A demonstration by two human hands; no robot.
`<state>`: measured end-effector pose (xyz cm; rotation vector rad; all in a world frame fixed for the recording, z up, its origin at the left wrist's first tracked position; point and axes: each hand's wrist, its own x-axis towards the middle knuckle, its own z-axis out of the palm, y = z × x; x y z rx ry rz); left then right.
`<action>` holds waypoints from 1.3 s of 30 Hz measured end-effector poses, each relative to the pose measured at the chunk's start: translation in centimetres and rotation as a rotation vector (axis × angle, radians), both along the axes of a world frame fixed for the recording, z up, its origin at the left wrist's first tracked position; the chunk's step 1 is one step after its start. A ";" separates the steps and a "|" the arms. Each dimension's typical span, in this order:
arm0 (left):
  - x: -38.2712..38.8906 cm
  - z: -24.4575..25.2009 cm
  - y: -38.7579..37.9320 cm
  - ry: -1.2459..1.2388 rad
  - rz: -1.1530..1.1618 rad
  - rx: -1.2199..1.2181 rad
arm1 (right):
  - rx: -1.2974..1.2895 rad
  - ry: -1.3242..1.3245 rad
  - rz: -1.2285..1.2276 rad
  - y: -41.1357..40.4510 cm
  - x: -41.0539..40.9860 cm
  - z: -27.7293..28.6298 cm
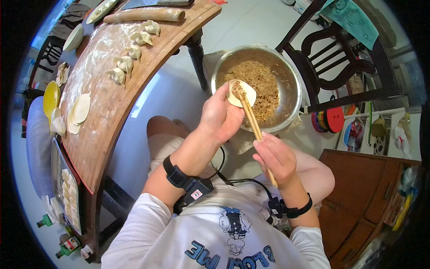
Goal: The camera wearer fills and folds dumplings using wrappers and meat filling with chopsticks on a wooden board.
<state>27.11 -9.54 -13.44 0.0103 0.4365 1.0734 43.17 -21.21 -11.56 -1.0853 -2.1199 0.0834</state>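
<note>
A round dumpling wrapper [249, 92] rests on the fingers of my left hand [220, 116], with my thumb at its edge. Wooden chopsticks [252, 119] are gripped in my right hand [277, 158], and their tips touch a small lump of filling [238, 90] on the wrapper. Below both hands stands a wide stainless steel bowl [291, 80] holding a brown minced filling [260, 75]. To the left, several folded dumplings [123, 64] sit in a row on a floured wooden board [104, 101]. Flat wrappers [80, 109] overlap near the board's far left edge.
A rolling pin [144, 15] and a cleaver [144, 3] lie at the board's back. A tray of dumplings [69, 198] stands at the left, near a yellow bowl [51, 97]. A dark wooden chair [331, 60] is beyond the steel bowl; a wooden cabinet [356, 198] stands right.
</note>
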 end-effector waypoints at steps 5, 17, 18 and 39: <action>-1.4 -0.4 0.2 0.047 0.029 0.028 | -0.036 0.043 0.058 -0.3 0.6 0.6; -3.5 -0.6 -2.4 -0.017 -0.025 0.021 | -0.676 1.314 -0.117 1.5 3.2 -1.6; -3.7 -1.0 -2.3 0.017 0.007 -0.005 | -0.691 1.368 -0.090 1.5 3.7 -1.8; -4.9 -8.9 -4.2 0.342 0.076 -0.306 | -0.879 0.765 -0.248 6.3 2.9 -11.7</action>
